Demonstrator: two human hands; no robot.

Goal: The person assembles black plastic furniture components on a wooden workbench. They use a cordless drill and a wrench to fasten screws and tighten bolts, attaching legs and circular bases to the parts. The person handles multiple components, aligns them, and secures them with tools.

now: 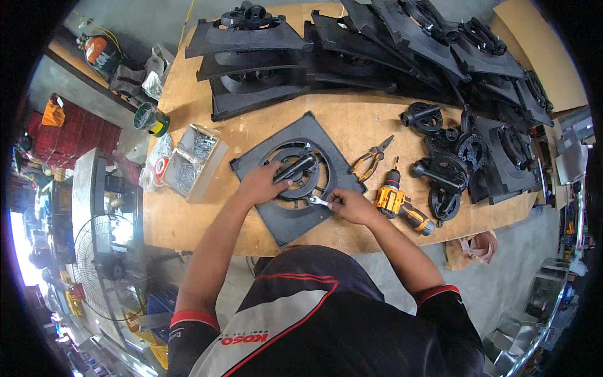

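A black square plate point(281, 224) with a round opening lies turned cornerwise on the wooden table in front of me. Over its opening sits a round black fitting point(306, 183) with a short tube point(295, 168) across it. My left hand point(260, 183) is closed around the near-left end of that tube. A small silver wrench point(319, 201) is gripped in my right hand point(350, 207), its head at the lower right edge of the fitting. What the wrench head touches is too small to tell. Orange-handled pliers point(372, 161) and a yellow cordless drill point(392, 200) lie right of the plate.
Left of the plate stands a divided box point(207, 164) of screws and small hardware, with a dark green can point(151, 119) behind it. Black plates point(260, 100) are stacked along the far side. Loose round black fittings point(441, 179) are heaped at the right.
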